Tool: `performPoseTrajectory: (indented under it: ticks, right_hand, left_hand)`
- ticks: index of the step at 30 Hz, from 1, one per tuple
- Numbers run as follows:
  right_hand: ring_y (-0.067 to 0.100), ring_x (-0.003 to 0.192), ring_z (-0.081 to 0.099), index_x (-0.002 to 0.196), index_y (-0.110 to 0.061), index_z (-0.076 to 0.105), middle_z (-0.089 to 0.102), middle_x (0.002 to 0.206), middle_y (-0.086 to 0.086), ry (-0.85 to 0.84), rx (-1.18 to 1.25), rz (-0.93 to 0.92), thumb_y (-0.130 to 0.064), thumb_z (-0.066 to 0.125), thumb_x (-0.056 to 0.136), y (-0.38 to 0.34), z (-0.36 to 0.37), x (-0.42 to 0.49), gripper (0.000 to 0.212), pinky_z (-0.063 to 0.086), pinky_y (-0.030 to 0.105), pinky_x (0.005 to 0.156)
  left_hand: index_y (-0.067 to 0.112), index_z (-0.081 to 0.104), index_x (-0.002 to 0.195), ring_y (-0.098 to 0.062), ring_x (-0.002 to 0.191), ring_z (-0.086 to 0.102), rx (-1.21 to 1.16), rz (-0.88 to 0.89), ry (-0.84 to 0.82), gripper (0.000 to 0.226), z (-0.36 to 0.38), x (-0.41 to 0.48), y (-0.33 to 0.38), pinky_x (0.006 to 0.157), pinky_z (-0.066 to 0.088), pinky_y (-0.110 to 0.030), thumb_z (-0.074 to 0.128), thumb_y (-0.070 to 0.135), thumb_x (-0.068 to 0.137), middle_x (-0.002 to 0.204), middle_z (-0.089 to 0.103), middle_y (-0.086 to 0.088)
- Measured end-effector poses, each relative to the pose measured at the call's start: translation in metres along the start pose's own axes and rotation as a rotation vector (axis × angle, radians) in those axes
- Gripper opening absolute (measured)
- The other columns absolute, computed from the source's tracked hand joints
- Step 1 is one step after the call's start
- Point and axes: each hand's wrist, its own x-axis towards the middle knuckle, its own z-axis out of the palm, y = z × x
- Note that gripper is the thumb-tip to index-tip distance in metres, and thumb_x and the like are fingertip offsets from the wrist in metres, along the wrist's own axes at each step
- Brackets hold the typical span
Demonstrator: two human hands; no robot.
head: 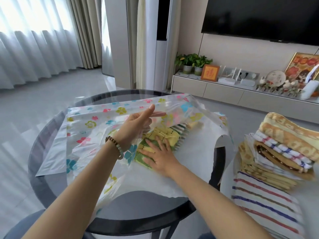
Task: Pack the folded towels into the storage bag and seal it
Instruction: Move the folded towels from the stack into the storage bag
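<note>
A clear storage bag (89,125) printed with coloured flowers lies spread over the round table. My left hand (138,123) holds up the bag's upper layer at its mouth, fingers partly inside the plastic. My right hand (158,156) lies flat, fingers spread, on a yellow and green folded towel (165,137) that sits partly inside the opening. A stack of folded towels (283,147) waits at the right, with a white towel with coloured stripes (264,204) in front of it.
The dark glass round table (138,213) carries the bag, its edge near me. The towel stack rests on a pale surface beside the table. A low TV cabinet (224,94) with plants and ornaments runs along the far wall.
</note>
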Motion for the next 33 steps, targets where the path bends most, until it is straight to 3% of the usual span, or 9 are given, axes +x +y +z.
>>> performPoseTrajectory:
  ticks: [4,6,9,15,19,22,25,29,33]
  right_hand:
    - [0.034,0.146,-0.017,0.143,-0.03,0.038,0.007,0.162,0.0,-0.012,-0.028,0.216,-0.049,0.021,0.097,-0.033,0.005,0.052,0.052,-0.019,0.057,0.112]
    - [0.035,0.145,-0.017,0.144,-0.028,0.037,0.005,0.162,0.001,-0.041,-0.032,0.256,-0.048,0.02,0.097,-0.034,0.004,0.066,0.054,-0.018,0.058,0.112]
    - [0.033,0.145,-0.021,0.146,-0.031,0.032,0.001,0.162,0.0,-0.062,0.015,0.201,-0.052,0.019,0.096,-0.022,-0.002,0.066,0.055,-0.018,0.057,0.113]
    - [0.016,0.148,-0.008,0.148,-0.041,0.023,-0.001,0.162,-0.01,-0.031,0.221,-0.064,-0.052,0.03,0.098,0.016,-0.022,-0.02,0.052,-0.003,0.042,0.118]
    - [0.002,0.135,0.036,0.131,-0.042,0.047,0.03,0.148,-0.026,0.151,0.441,-0.084,-0.051,0.044,0.093,0.044,-0.048,-0.118,0.039,0.035,0.027,0.107]
    - [0.008,0.086,0.062,0.094,-0.034,0.062,0.055,0.108,-0.022,0.437,0.563,0.046,-0.042,0.057,0.089,0.076,-0.071,-0.184,0.01,0.05,0.02,0.075]
    - [0.006,0.082,0.059,0.086,-0.029,0.06,0.061,0.094,-0.005,0.596,0.663,0.376,-0.025,0.065,0.087,0.13,-0.081,-0.231,0.006,0.044,0.013,0.067]
    - [0.016,0.107,0.053,0.111,-0.019,0.056,0.057,0.122,0.005,0.374,0.7,0.812,-0.03,0.073,0.08,0.201,-0.062,-0.287,0.037,0.043,0.025,0.087]
    - [0.021,0.124,0.049,0.134,-0.011,0.043,0.047,0.14,0.008,0.118,0.759,0.889,-0.03,0.077,0.077,0.232,-0.039,-0.309,0.07,0.041,0.032,0.103]
  left_hand:
    - [0.027,0.074,0.099,-0.012,0.055,0.015,-0.013,0.01,-0.015,0.045,0.002,0.004,0.0,0.05,0.022,-0.017,0.042,0.054,0.085,0.068,0.015,-0.003]
    - [0.036,0.074,0.094,-0.008,0.063,0.026,0.009,0.009,-0.004,0.041,0.001,0.007,0.002,0.057,0.027,-0.019,0.041,0.058,0.082,0.087,0.03,-0.003]
    - [0.041,0.073,0.092,-0.012,0.078,0.032,0.025,0.012,0.025,0.039,0.0,0.01,0.002,0.064,0.029,-0.019,0.039,0.059,0.082,0.106,0.028,-0.005]
    - [0.037,0.073,0.097,-0.009,0.062,0.031,0.005,0.007,0.088,0.043,-0.001,0.013,0.0,0.046,0.036,-0.007,0.04,0.061,0.081,0.072,0.031,0.003]
    - [0.027,0.072,0.103,-0.006,0.046,0.02,-0.043,0.027,0.067,0.044,0.015,0.016,-0.011,0.041,0.027,-0.011,0.043,0.055,0.086,0.062,0.014,0.002]
    - [0.03,0.074,0.098,-0.008,0.048,0.018,-0.029,0.02,0.047,0.042,0.034,0.016,-0.023,0.042,0.022,-0.014,0.046,0.058,0.082,0.065,0.013,-0.003]
    - [0.035,0.074,0.095,-0.007,0.048,0.021,-0.009,0.012,0.053,0.043,0.051,0.015,-0.04,0.043,0.022,-0.015,0.047,0.064,0.078,0.058,0.024,0.009]
    - [0.042,0.073,0.092,-0.012,0.06,0.027,0.05,-0.05,0.064,0.05,0.073,0.012,-0.061,0.054,0.025,-0.023,0.048,0.077,0.066,0.068,0.028,0.003]
    - [0.043,0.073,0.088,-0.016,0.064,0.027,0.05,-0.067,0.067,0.045,0.086,0.015,-0.07,0.058,0.025,-0.023,0.047,0.074,0.068,0.076,0.028,0.001]
